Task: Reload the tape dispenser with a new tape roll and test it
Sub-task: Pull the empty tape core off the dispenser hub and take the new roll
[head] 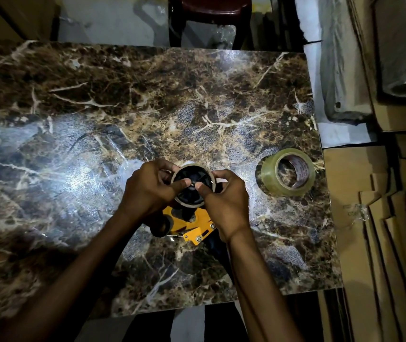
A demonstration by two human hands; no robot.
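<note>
A bare cardboard core on the yellow metal dispenser is gripped by both hands' fingers; a glossy clear tape roll lies right on the marbled worktop.

Both hands meet over a yellow tape dispenser on the marble-patterned table. Left hand and right hand grip the empty cardboard core on its black hub, thumbs pressed at the centre. A full clear tape roll lies apart, right.
</note>
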